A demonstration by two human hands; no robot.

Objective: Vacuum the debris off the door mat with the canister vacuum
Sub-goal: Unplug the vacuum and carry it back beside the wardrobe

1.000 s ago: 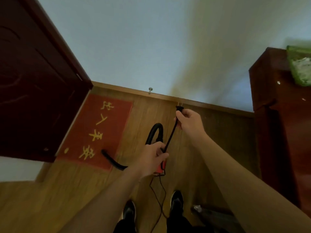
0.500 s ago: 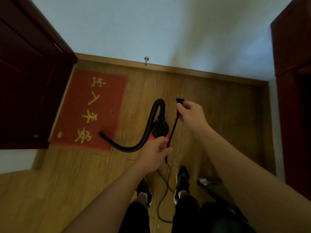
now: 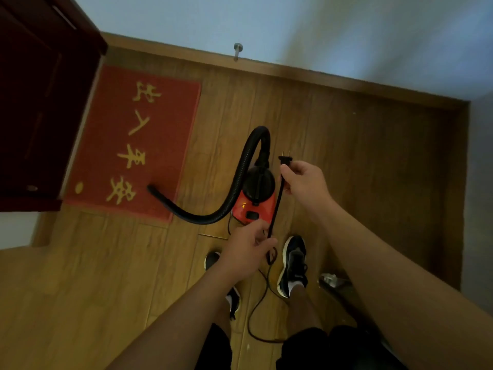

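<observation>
Head view. Power cord stretched taut between both hands, above the floor. Plug at the upper end, two prongs pointing up and away, just beyond the fingertips of the right hand. Right-hand fingers curled and pressed together around the cord directly below the plug; thumb side toward the cord. Right forearm extended from the lower right corner, wrist slightly bent inward. Lower end of the taut section pinched in the left hand, fingers closed against the thumb, a short loop of cord showing just under the knuckles. Left forearm extended from the bottom centre, palm turned down. Remaining cord hanging below the left hand, trailing in a curve across the floor between the two shoes.

Canister vacuum standing on the floor behind the cord, red body with black top, just beyond the left hand and not touched by either hand. Black hose arching up from the top of the canister, curving down and left along the floor. Hose end resting on the near right portion of the red door mat. Mat lying flat beside a dark wooden door, yellow characters on its surface. Small pale spot near the mat's near left corner; too small to identify.
</observation>
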